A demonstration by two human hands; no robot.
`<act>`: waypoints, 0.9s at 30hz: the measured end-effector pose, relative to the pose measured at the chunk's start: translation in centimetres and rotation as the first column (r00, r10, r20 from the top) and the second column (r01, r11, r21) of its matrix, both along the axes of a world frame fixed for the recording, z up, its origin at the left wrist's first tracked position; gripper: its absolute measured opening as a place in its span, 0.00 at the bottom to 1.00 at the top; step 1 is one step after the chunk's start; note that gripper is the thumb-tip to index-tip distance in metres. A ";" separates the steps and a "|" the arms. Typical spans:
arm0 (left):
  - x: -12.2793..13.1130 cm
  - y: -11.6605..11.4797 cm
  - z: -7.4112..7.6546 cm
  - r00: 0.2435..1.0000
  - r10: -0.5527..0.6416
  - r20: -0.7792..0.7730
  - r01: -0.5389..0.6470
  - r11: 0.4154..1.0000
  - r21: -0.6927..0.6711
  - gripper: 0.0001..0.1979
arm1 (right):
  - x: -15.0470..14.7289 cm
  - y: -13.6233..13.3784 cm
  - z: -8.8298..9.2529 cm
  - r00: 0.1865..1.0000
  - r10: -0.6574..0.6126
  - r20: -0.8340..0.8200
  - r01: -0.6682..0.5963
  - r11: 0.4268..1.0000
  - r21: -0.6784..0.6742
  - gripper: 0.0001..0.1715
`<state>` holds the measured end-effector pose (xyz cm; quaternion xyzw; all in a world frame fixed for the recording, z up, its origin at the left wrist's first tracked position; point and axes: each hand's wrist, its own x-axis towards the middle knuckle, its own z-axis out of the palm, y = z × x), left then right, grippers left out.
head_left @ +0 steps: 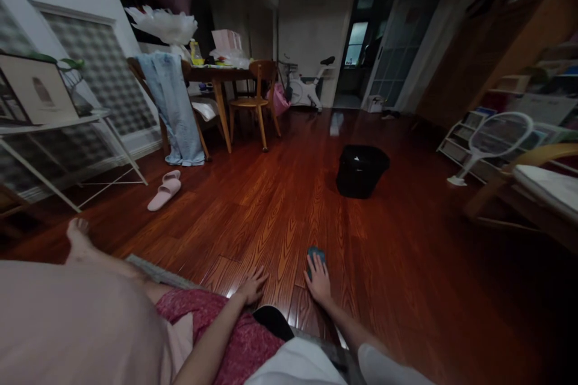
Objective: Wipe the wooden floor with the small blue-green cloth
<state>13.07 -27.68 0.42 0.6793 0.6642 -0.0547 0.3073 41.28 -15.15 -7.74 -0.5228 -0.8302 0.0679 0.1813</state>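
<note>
Under right hand point(320, 283): teal cloth point(315, 249), perhaps.

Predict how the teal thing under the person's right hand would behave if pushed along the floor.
The teal thing would probably slide, as the floor looks glossy. Looking small, it is likely light. Lying low under the right hand, it seems unlikely to tip.

And from the right hand point(318, 284), a long lane of open floor point(298, 192) runs up twelve o'clock! The black bin point(361, 174) blocks one o'clock, pink slippers point(165, 194) guard ten, a wooden chair point(250, 102) stands farther off at eleven; three o'clock, wide open!
</note>
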 end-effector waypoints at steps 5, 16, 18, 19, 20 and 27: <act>0.1 -0.1 -0.1 1.000 0.015 0.011 -0.015 1.000 -0.002 0.42 | 5.7 -1.6 0.1 0.937 0.343 0.064 -0.343 0.939 -0.011 0.33; 0.0 -0.4 -1.0 1.000 0.011 0.005 -0.011 1.000 -0.001 0.43 | 17.4 2.6 -0.6 0.878 -0.475 -0.060 0.478 0.877 0.054 0.42; 0.1 -0.4 -0.9 1.000 0.015 -0.002 -0.015 1.000 -0.016 0.43 | 15.7 3.9 -0.1 0.789 -0.607 -0.092 0.612 0.790 0.039 0.42; 0.2 -0.4 -0.8 1.000 0.015 -0.006 -0.016 1.000 -0.019 0.43 | 14.7 4.7 0.2 0.750 -0.653 -0.107 0.659 0.752 0.028 0.42; 0.2 -0.5 -0.7 1.000 0.014 -0.010 -0.014 1.000 -0.022 0.43 | 13.7 5.4 0.5 0.715 -0.688 -0.123 0.694 0.719 0.018 0.41; 0.7 -0.9 -0.1 1.000 0.023 -0.014 -0.024 0.998 -0.054 0.46 | 8.0 10.2 1.9 0.690 -0.704 -0.171 0.713 0.701 -0.009 0.39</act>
